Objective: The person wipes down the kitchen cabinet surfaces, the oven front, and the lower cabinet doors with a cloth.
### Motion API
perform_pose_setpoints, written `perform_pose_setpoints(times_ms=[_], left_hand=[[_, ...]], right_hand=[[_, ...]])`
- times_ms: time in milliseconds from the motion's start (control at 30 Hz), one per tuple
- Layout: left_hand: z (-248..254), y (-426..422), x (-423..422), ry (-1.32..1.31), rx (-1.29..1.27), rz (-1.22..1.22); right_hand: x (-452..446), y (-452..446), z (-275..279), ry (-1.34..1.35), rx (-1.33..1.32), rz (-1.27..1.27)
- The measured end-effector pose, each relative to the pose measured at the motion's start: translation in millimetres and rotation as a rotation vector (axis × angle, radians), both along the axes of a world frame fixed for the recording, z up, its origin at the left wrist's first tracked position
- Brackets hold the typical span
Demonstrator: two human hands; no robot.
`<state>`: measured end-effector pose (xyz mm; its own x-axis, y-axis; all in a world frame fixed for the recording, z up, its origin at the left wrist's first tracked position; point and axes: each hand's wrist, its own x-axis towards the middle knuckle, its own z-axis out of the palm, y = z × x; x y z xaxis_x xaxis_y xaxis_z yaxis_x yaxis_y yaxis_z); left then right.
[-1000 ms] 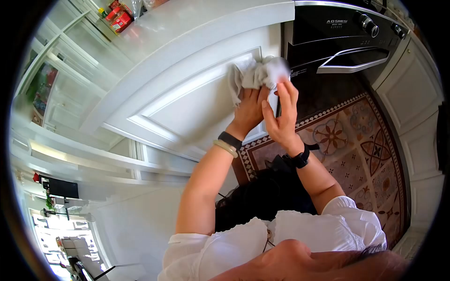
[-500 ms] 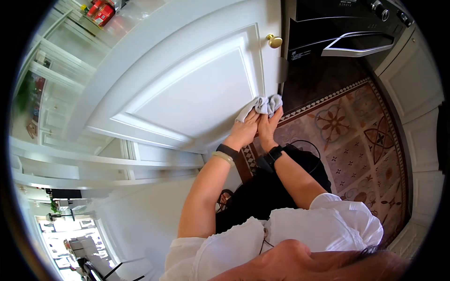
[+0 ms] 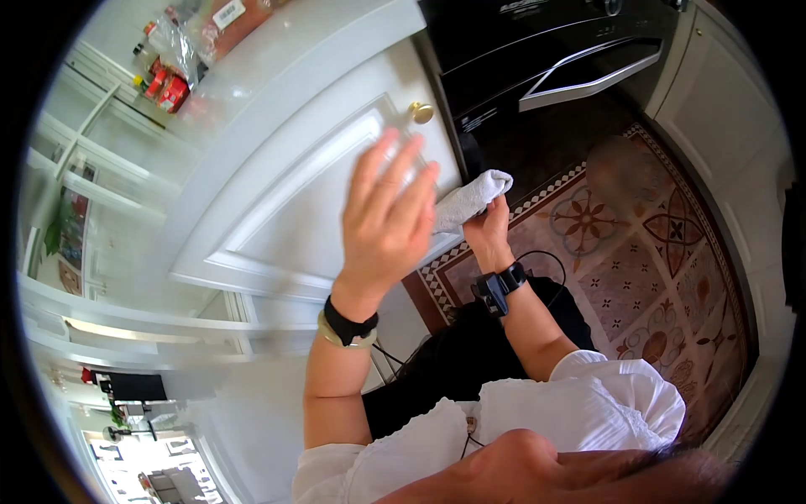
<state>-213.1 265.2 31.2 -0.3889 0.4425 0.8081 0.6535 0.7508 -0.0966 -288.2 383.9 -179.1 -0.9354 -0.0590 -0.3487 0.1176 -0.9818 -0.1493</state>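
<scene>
My left hand point(image 3: 388, 223) is raised in front of the white cabinet door point(image 3: 311, 185), fingers spread and slightly blurred, holding nothing. A grey-white cloth point(image 3: 472, 200), folded into a bundle, is held by my right hand point(image 3: 489, 228) near the door's lower right edge. The fingers of that hand are partly hidden behind the cloth. Above the cloth, a brass knob point(image 3: 421, 112) sits on the door. I wear a black band and a pale bangle on the left wrist, and a black device on the right wrist.
A black oven point(image 3: 504, 50) with a silver handle point(image 3: 588, 84) stands right of the door. The white countertop point(image 3: 294, 50) holds red-lidded jars point(image 3: 172, 92) and plastic bags. Patterned floor tiles point(image 3: 621, 252) lie below, with white cabinets point(image 3: 714, 118) at the right.
My left hand has come off the cloth and moved up and to the left, its fingers spreading. My right hand still holds the cloth. The view has shifted, showing more of the countertop.
</scene>
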Motion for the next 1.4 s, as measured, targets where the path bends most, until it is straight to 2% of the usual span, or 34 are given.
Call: perform_pose_setpoints(times_ms=[67, 133, 233, 333, 400, 433, 467, 500, 567, 633, 700, 833, 900, 933, 967, 1033, 1067, 1100, 1167, 1233, 1367, 1400], left_hand=[[32, 3, -1, 0.213, -0.053, 0.095], [55, 3, -10, 0.324, -0.034, 0.151], [76, 8, -26, 0.412, -0.037, 0.358], [79, 7, -48, 0.345, -0.083, 0.573], [75, 7, -60, 0.39, -0.144, 0.713], [71, 7, -65, 0.4, -0.112, 0.698], [68, 7, -69, 0.408, -0.08, 0.68], [66, 7, -70, 0.411, -0.05, 0.664], [68, 8, -71, 0.43, -0.06, 0.671], [70, 8, -71, 0.445, -0.071, 0.686], [69, 7, -72, 0.449, -0.078, 0.709], [68, 13, -75, 0.467, -0.077, 0.767], [68, 12, -76, 0.481, -0.07, 0.768], [68, 13, -76, 0.476, -0.066, 0.76], [69, 13, -76, 0.472, -0.06, 0.756], [70, 15, -76, 0.468, -0.043, 0.756], [71, 16, -77, 0.466, -0.034, 0.757], [70, 17, -76, 0.459, -0.029, 0.76], [68, 16, -73, 0.436, -0.033, 0.774], [71, 18, -73, 0.426, -0.028, 0.761], [70, 19, -68, 0.385, 0.002, 0.74], [71, 18, -69, 0.379, 0.007, 0.727]], right_hand=[[1, 7, 18, 0.051, -0.008, 0.016], [12, 12, 45, 0.168, -0.021, 0.022], [28, 22, 92, 0.316, -0.022, -0.12], [-6, 36, 70, 0.612, 0.202, -0.353], [-28, 34, 101, 0.664, 0.553, -0.521], [-34, 24, 132, 0.62, 0.916, -0.723], [-47, 29, 146, 0.745, 1.25, -0.806], [-53, 23, 158, 0.778, 1.44, -0.913], [-76, 21, 135, 0.765, 1.759, -1.005], [-82, 44, 129, 0.794, 1.884, -0.993], [-100, 67, 125, 0.626, 1.838, -0.953], [-162, 135, 135, 0.36, 1.779, -1.118], [-180, 169, 147, 0.225, 1.752, -1.086], [-182, 182, 151, 0.153, 1.521, -0.973], [-172, 191, 159, 0.211, 1.313, -0.855], [-146, 188, 172, 0.382, 1.094, -0.819], [-128, 179, 182, 0.461, 1.212, -0.92], [-122, 171, 186, 0.642, 1.2, -1.032], [-113, 158, 204, 0.684, 1.362, -1.029], [-127, 138, 207, 0.598, 1.397, -1.119], [-87, 84, 219, 0.854, 1.65, -1.097], [-81, 73, 217, 1.005, 1.675, -1.103]])
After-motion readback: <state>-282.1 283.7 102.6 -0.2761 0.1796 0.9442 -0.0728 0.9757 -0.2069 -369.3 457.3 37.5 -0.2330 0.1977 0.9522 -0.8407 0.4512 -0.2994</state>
